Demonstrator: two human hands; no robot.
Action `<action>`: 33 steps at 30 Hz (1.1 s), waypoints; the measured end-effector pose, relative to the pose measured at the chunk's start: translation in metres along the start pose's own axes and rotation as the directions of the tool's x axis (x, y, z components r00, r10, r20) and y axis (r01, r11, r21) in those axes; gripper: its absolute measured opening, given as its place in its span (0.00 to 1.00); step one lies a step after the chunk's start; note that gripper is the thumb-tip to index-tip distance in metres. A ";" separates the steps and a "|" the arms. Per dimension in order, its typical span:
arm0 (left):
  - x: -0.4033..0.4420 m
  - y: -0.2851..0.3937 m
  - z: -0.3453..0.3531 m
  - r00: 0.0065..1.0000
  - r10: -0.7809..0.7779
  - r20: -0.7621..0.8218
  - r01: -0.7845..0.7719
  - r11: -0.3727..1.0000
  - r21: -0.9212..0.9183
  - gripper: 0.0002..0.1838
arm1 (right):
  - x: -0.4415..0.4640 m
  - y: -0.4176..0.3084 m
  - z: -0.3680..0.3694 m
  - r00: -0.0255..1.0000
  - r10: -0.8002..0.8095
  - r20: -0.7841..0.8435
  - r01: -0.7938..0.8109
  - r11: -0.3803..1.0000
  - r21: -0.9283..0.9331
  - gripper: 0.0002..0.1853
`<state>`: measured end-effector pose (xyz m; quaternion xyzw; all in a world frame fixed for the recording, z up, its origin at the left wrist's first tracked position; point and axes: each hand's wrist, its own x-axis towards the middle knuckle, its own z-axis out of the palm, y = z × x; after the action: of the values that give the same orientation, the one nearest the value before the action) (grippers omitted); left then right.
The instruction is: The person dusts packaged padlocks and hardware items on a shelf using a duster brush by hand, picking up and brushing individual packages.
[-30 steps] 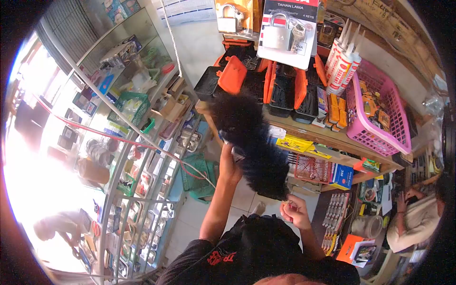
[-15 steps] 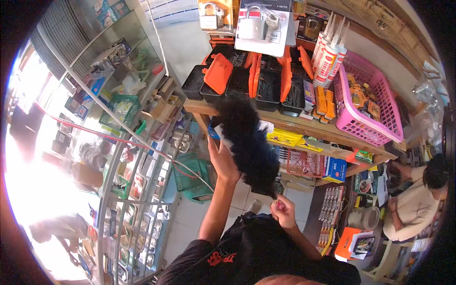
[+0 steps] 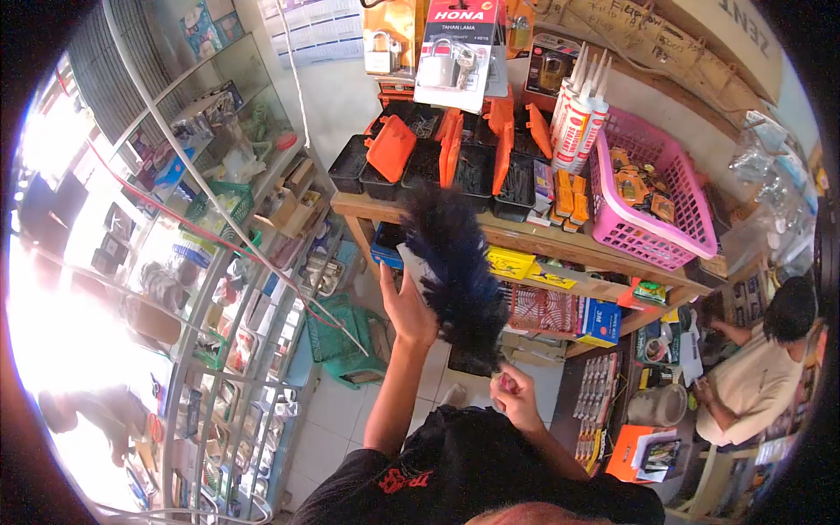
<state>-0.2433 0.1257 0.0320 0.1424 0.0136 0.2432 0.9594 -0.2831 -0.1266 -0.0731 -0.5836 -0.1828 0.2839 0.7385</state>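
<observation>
A dark, fluffy feather duster [image 3: 455, 276] slants across the middle of the view, in front of the shelf edge. My right hand [image 3: 514, 394] is closed round its lower end, near my body. My left hand [image 3: 408, 313] is raised on the duster's left side, thumb and a finger stretched upward. Between the left fingers and the feathers shows a flat white item [image 3: 411, 262], which this hand appears to hold. The feathers hide most of that item and the other left fingers.
Black bins with orange lids [image 3: 391, 147], sealant tubes [image 3: 577, 122] and a pink basket [image 3: 652, 232] stand on the wooden shelf [image 3: 542, 238]. Glass shelving [image 3: 210, 350] is on the left, with a green crate [image 3: 341, 337] on the floor. A person [image 3: 752, 376] is at the right.
The view has shifted, showing more of the hanging padlocks. The duster's feathers have swung slightly and look sharper. My left hand and the white item sit a little lower in view.
</observation>
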 end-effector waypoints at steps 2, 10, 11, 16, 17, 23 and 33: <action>-0.008 -0.005 -0.004 0.979 -0.038 0.200 0.026 0.998 0.063 0.38 | -0.001 -0.006 -0.002 0.999 -0.007 0.032 0.009 0.998 -0.059 0.23; -0.040 -0.047 0.011 0.990 -0.002 -0.144 0.016 0.995 0.095 0.33 | 0.001 -0.025 -0.011 0.997 -0.078 -0.022 0.076 0.996 -0.055 0.23; -0.044 -0.054 0.010 0.994 0.011 -0.111 -0.002 0.997 0.075 0.33 | 0.000 -0.026 -0.014 0.999 -0.038 -0.037 0.037 0.999 -0.031 0.23; -0.039 -0.039 0.020 0.963 0.091 -0.254 -0.056 0.988 0.142 0.29 | -0.015 -0.007 -0.021 0.999 -0.041 -0.033 0.041 0.999 0.010 0.14; -0.033 -0.034 0.012 0.970 0.162 -0.183 -0.120 0.968 0.222 0.29 | -0.024 0.006 -0.026 0.998 -0.055 -0.013 0.055 0.998 0.012 0.15; -0.046 -0.051 -0.002 0.964 0.125 -0.233 -0.043 0.944 0.327 0.30 | -0.028 -0.007 -0.016 0.998 0.010 -0.069 -0.003 0.994 0.105 0.11; -0.030 -0.037 0.012 0.975 -0.065 0.214 0.055 0.997 0.055 0.32 | -0.027 0.002 -0.046 0.988 0.077 0.131 -0.098 0.981 0.168 0.28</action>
<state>-0.2517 0.0769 0.0317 0.1909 -0.0800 0.1968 0.9583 -0.2765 -0.1785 -0.0848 -0.5056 -0.1771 0.3668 0.7606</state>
